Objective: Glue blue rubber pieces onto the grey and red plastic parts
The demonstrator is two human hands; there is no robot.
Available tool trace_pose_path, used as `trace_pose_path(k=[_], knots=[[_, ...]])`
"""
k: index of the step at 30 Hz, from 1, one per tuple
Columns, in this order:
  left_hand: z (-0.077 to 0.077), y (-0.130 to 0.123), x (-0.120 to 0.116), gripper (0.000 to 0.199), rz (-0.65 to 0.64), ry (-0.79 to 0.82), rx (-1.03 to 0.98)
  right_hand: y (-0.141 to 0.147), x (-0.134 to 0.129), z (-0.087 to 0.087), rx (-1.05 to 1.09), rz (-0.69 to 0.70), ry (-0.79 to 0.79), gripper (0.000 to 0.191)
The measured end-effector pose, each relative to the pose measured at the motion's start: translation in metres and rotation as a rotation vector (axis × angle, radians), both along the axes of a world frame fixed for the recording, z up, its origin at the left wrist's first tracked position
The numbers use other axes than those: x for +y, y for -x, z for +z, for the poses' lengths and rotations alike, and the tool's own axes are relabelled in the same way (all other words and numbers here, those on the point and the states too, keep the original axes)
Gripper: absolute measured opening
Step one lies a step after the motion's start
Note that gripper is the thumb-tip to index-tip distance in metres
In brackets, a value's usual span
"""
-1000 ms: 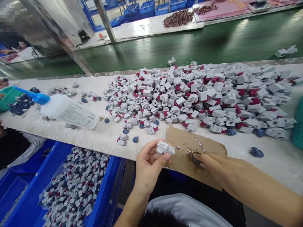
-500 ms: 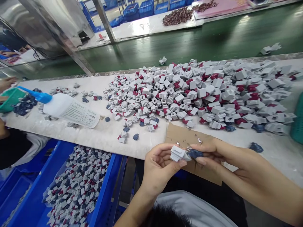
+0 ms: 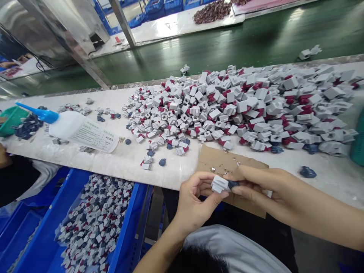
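Note:
Between thumb and fingers, my left hand point(image 3: 197, 201) pinches a small light grey plastic block point(image 3: 219, 184) with stepped sides. My right hand point(image 3: 256, 185) grips a dark blue plastic piece point(image 3: 233, 184), mostly covered by its fingertips. The blue piece meets the right end of the grey block; whether it is seated in it is hidden. Under the hands lies a sheet of brown cardboard point(image 3: 209, 159) with shiny droplets on it. Just beyond it rises a big pile of grey and dark red pieces point(image 3: 227, 110). Another dark blue piece point(image 3: 308, 171) rests on the table to the right.
On the left lies a white glue bottle point(image 3: 82, 131) with a blue nozzle. A blue bin point(image 3: 119, 231) full of assembled pieces stands below the table edge. Behind the pile runs a green conveyor belt point(image 3: 159, 60). A co-worker's sleeve point(image 3: 19, 180) shows at far left.
The grey block and blue piece have come closer together, with less of the blue showing. Both hands sit nearer each other. The co-worker's hand at upper left has left the view.

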State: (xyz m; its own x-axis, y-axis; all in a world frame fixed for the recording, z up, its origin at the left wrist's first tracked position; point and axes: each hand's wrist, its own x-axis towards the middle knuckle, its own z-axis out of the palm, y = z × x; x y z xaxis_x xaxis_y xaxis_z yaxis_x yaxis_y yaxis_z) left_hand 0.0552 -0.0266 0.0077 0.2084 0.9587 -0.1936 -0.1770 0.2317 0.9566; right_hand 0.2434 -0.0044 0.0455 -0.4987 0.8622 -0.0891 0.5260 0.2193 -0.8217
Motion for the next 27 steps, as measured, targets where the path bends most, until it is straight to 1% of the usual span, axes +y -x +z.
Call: trace_pose_path(k=[2,3,4,5,7,8,9,10,12,13,15,17,21,23,24,26,27], knots=[[0.0,0.003,0.003,0.026,-0.106,-0.077,0.072,-0.005,0.003,-0.003,0.053,0.108,0.144,0.03],[0.0,0.004,0.005,0.026,-0.152,-0.133,0.106,-0.006,0.005,-0.003,0.07,0.129,0.2,0.031],[0.001,0.004,0.007,0.025,-0.178,-0.188,0.132,-0.005,0.007,-0.003,0.088,0.092,0.224,0.035],[0.001,0.004,0.009,0.023,-0.184,-0.238,0.146,-0.001,0.009,-0.002,0.129,-0.001,0.219,0.039],[0.001,-0.002,0.011,0.018,-0.173,-0.31,0.144,0.013,0.012,-0.001,0.299,-0.3,0.203,0.05],[0.0,-0.006,0.012,0.015,-0.163,-0.337,0.141,0.023,0.013,-0.001,0.406,-0.434,0.246,0.054],[-0.001,-0.011,0.012,0.013,-0.154,-0.369,0.144,0.033,0.014,0.0,0.501,-0.524,0.33,0.058],[-0.001,-0.017,0.012,0.011,-0.145,-0.406,0.153,0.043,0.014,0.001,0.571,-0.565,0.444,0.061],[-0.002,-0.027,0.012,0.012,-0.113,-0.484,0.183,0.058,0.014,0.004,0.631,-0.583,0.637,0.064],[-0.002,-0.031,0.011,0.017,-0.083,-0.517,0.204,0.062,0.014,0.006,0.643,-0.583,0.683,0.065],[-0.002,-0.037,0.01,0.029,-0.001,-0.569,0.255,0.064,0.013,0.009,0.683,-0.588,0.691,0.067],[-0.003,-0.042,0.008,0.036,0.088,-0.622,0.29,0.061,0.013,0.011,0.741,-0.585,0.674,0.068],[-0.007,-0.05,0.004,0.035,0.191,-0.691,0.286,0.056,0.013,0.01,0.852,-0.547,0.671,0.067],[-0.011,-0.051,0.003,0.037,0.193,-0.686,0.325,0.06,0.012,0.006,0.877,-0.515,0.678,0.067],[-0.012,-0.05,0.003,0.038,0.17,-0.67,0.345,0.062,0.012,0.004,0.866,-0.506,0.696,0.067],[-0.013,-0.04,0.0,0.04,0.084,-0.599,0.35,0.066,0.009,0.003,0.789,-0.468,0.737,0.069],[-0.011,-0.031,-0.003,0.041,0.041,-0.531,0.323,0.065,0.009,0.004,0.734,-0.435,0.717,0.07]])
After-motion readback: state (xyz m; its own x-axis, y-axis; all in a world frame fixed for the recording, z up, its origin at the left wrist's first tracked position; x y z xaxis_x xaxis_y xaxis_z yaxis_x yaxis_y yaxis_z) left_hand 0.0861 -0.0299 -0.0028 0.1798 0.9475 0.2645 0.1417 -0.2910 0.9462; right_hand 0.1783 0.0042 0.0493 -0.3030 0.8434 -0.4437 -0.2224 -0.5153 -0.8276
